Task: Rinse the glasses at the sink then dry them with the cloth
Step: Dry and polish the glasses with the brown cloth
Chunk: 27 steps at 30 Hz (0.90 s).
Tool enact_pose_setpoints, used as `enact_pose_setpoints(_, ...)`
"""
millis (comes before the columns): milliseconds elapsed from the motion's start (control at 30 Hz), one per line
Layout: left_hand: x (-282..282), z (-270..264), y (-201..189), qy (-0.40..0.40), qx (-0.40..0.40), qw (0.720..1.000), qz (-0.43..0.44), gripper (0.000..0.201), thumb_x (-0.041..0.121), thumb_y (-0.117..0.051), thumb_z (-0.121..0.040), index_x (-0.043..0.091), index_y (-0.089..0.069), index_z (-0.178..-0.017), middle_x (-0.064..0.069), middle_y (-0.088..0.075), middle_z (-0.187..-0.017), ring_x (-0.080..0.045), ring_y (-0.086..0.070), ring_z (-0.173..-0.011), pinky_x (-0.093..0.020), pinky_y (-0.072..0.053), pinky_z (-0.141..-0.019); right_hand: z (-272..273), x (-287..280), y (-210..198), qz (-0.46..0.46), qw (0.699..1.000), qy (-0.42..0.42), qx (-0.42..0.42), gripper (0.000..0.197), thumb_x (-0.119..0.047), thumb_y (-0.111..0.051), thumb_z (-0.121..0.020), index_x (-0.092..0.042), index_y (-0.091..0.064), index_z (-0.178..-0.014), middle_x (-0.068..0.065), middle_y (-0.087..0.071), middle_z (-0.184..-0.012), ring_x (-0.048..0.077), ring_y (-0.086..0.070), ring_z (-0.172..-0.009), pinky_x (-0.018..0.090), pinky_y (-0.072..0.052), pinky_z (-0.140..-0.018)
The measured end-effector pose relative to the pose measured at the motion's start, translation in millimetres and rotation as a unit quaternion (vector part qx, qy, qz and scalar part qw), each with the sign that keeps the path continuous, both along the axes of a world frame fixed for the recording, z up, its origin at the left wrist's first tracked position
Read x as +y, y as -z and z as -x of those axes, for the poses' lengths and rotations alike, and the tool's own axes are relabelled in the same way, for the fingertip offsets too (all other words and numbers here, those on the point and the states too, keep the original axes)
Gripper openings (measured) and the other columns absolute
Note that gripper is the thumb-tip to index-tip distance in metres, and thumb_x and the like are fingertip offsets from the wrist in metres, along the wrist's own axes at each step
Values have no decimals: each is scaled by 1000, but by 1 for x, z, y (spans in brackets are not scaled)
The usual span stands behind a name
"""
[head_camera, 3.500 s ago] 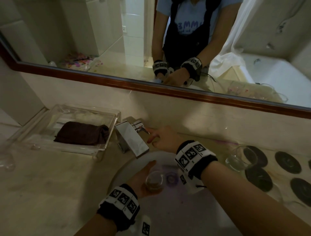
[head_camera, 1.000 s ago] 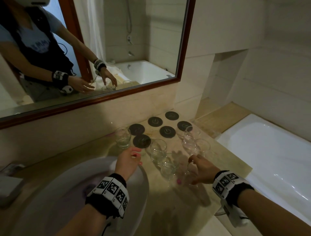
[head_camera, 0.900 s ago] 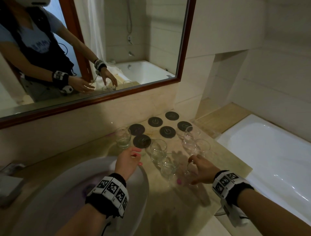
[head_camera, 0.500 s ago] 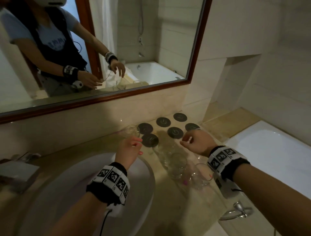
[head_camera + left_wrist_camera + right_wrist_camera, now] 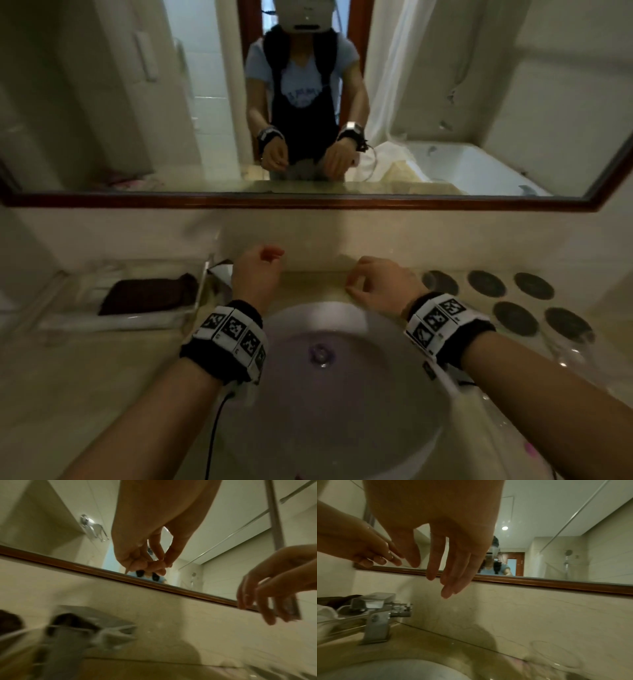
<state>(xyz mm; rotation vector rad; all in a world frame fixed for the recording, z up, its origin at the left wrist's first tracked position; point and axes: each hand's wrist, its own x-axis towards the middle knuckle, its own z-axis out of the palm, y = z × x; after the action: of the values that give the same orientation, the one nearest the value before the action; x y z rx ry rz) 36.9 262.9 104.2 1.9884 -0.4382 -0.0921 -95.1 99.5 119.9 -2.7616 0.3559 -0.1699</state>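
Both hands over the sink [image 5: 346, 425]; left hand [image 5: 255, 274] loosely curled, empty; right hand [image 5: 380, 286] relaxed, fingers extended, empty; a glass [image 5: 570, 353] stands right on the bench [image 5: 85, 383], cloth [image 5: 149, 296] left in a tray [image 5: 113, 323]; glass likely light, rigid, fragile, slippery wet; grasp around the wall.
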Motion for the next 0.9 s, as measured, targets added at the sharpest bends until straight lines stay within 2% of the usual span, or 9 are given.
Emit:
enact_pose_setpoints(100, 42, -40, 9, -65, -14, 996, -66, 22, 5, -51, -90, 7, -65, -106, -10, -64, -107, -23, -58, -98, -28, -44, -82, -31, 19, 10, -11, 998, -54, -9, 14, -21, -61, -82, -14, -72, -87, 3, -63, -97, 21, -60, -83, 22, -41, -70)
enact_pose_setpoints(167, 70, -70, 19, -98, -27, 985, -138, 23, 8, -50, -90, 10, -64, -108, -12, -65, -112, -31, -59, -105, -37, -48, -89, -50, 27, 17, -14, 996, -82, -13, 12, -18, -62, -81, -14, -72, -86, 3, -63, -95, 16, -55, -72, 27, -47, -72)
enact_pose_setpoints(267, 108, -115, 33, -100, -44, 955, -276, 26, 8, -47, -91, 13, -64, -110, -15, -66, -114, -33, -59, -106, -43, -48, -90, -74, 33, 22, -3, 994, -107, 2, 13, -23, -61, -81, -19, -71, -89, -2, -61, -99, 10, -50, -74, 32, -51, -76)
enact_pose_setpoints(400, 144, -159, 51, -23, -45, 873, -485, 41, 11, -40, -96, 20, -50, -134, -9, -51, -138, -27, -50, -123, -38, -42, -102, -101, 32, 24, -13, 992, -128, -8, 11, -21, -63, -81, -17, -71, -86, -1, -61, -98, 16, -59, -73, 35, -53, -73)
enact_pose_setpoints(500, 154, -177, 65, 64, -50, 811, -580, 52, 24, -42, -99, 19, -26, -147, -6, -25, -154, -24, -26, -141, -40, -29, -112, -117, 28, 27, -18, 991, -131, -20, 10, -21, -62, -82, -16, -70, -85, -1, -61, -98, 17, -60, -74, 36, -53, -74)
enact_pose_setpoints(567, 159, -187, 70, 76, -1, 801, -594, 62, 32, -44, -98, 17, -13, -150, -4, -12, -158, -22, -11, -146, -42, -20, -116, -125, 26, 27, -16, 992, -126, -6, 11, -21, -60, -84, -16, -70, -87, -2, -61, -101, 17, -59, -78, 34, -52, -76)
enact_pose_setpoints(633, 164, -196, 70, 57, 34, 791, -608, 72, 45, -48, -94, 15, -13, -150, -8, -15, -157, -26, -16, -144, -45, -22, -115, -133, 25, 29, -18, 992, -125, 5, 12, -20, -59, -85, -17, -70, -88, -2, -60, -102, 15, -57, -77, 29, -50, -76)
enact_pose_setpoints(767, 171, -202, 63, 19, 34, 770, -637, 75, 68, -54, -78, 19, -43, -132, -13, -38, -136, -32, -35, -126, -42, -34, -105, -147, 28, 33, -20, 992, -128, 9, 14, -19, -57, -87, -15, -70, -89, 0, -60, -102, 10, -50, -77, 26, -47, -75)
enact_pose_setpoints(900, 174, -199, 52, 3, 45, 809, -587, 64, 59, -70, -71, 17, -54, -117, -13, -45, -126, -32, -42, -117, -41, -39, -99, -153, 35, 30, -32, 989, -147, -10, 11, -17, -59, -86, -15, -70, -87, 1, -61, -99, 10, -51, -74, 24, -45, -70)
